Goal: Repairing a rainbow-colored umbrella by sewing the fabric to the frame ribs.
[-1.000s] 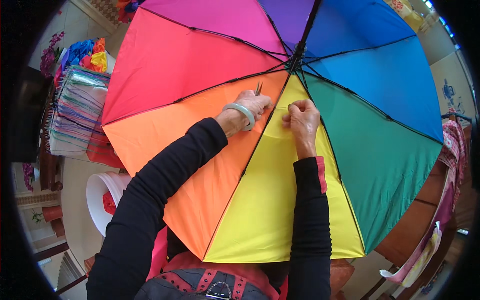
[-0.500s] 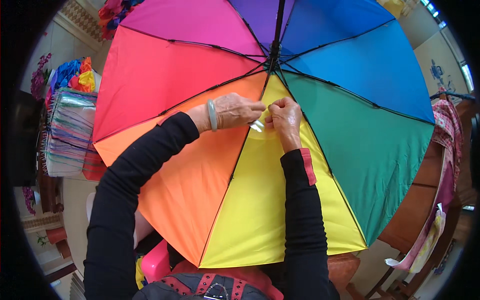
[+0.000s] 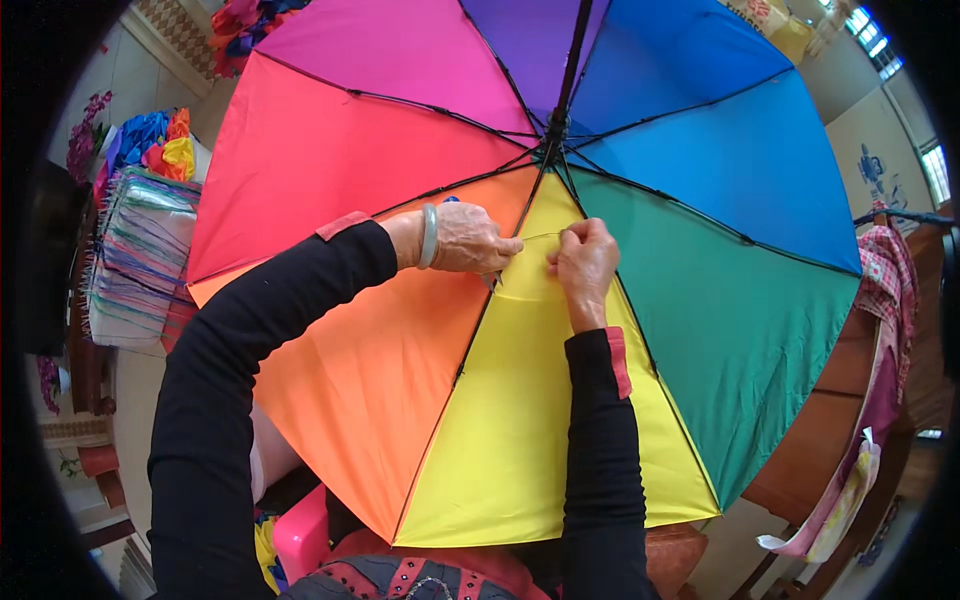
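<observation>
An opened rainbow umbrella [image 3: 460,470] lies with its inside up, its black ribs [image 3: 440,110] and shaft [image 3: 575,60] showing. Over the yellow panel, a thin thread [image 3: 540,236] spans the gap between my hands. My left hand [image 3: 465,240], with a pale bangle at the wrist, pinches one end of it. A shiny metal tip [image 3: 493,281] pokes out below that hand and a blue bit [image 3: 452,200] shows above; they look like small scissors tucked in the palm, mostly hidden. My right hand [image 3: 587,262] pinches the thread's other end, fingertips close together.
To the left stands a fringed, covered stack [image 3: 145,260] with bright folded cloth [image 3: 160,145] on top. Checked fabric [image 3: 888,270] hangs over wooden furniture at the right. A pink plastic seat edge [image 3: 302,530] is near my lap.
My hands have moved slightly nearer to me. The thread now shows taut between them, and the shiny blades below my left hand show less. The view has shifted a little.
</observation>
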Motion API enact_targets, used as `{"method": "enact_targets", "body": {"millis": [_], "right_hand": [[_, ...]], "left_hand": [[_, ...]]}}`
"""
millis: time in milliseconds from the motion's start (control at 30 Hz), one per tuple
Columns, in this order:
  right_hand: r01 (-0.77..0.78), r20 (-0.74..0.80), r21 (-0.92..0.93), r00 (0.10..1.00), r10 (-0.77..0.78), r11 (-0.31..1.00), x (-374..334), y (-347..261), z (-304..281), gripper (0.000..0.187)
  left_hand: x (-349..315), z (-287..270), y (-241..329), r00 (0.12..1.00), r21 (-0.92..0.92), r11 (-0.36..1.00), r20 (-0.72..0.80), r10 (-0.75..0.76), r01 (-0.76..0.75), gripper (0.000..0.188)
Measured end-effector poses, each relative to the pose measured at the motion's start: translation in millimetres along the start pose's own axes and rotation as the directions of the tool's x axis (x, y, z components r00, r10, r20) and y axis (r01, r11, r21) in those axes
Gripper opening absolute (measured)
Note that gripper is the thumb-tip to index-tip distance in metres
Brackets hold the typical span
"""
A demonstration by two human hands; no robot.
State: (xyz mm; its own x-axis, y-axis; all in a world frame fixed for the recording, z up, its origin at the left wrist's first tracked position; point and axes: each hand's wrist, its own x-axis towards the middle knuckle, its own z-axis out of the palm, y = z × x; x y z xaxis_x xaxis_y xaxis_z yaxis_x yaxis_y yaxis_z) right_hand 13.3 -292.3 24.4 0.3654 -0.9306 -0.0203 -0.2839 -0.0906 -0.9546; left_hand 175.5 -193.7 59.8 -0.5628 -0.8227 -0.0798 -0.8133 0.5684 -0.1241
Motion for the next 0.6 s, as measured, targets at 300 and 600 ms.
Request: {"method": "enact_targets", "body": {"millis": [300,600], "right_hand": [[-0.068,0.091,0.169,0.994,0.053,0.983,11,-10,-36,0.007],[-0.443,0.462,0.634,0.874,0.150,0.633,5,-32,-31,0.009]], "left_hand": [[-17,3,6,0.985,-0.167,0.971,0.001,-0.175,0.173,0.011],[9,6,16,0.651,-0.787,0.479,-0.132,-0.747,0.389,0.015]]}}
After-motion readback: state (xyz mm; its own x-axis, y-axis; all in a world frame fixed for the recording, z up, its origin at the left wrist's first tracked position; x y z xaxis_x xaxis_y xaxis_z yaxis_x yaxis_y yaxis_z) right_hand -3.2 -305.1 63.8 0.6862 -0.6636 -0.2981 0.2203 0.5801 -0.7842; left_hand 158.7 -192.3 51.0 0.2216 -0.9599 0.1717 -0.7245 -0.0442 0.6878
